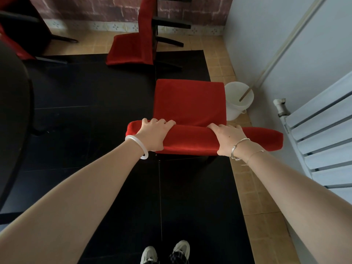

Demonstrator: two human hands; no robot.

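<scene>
At the bottom edge of the frame, a pair of pale shoes (165, 251) stands on the black mat (95, 111). Both bare forearms run from the lower corners up towards the middle, nearly straight and drawing closer together as they go. A white bangle (137, 146) sits on the left wrist and a thin silver bracelet (238, 149) on the right.

The left hand (153, 134) and right hand (228, 139) lie palm down on the padded top of the backrest (190, 140) of a red chair (188, 103), a little apart. The fingers of each curl over its far side in a firm grip. The thumbs are mostly hidden and seem to be tucked against the near side.

The chair stands at the centre of the frame, near the mat's right edge, with its seat (188, 100) facing away from the person. Just right of the seat, a white bucket (238, 101) sits on the tan tiles with a stick leaning in it. A white radiator (323, 134) lines the right edge, and a dark table (13, 111) fills the left edge. Further up, at top centre, a second red chair (131, 48) stands before a brick-patterned wall (95, 8).
</scene>
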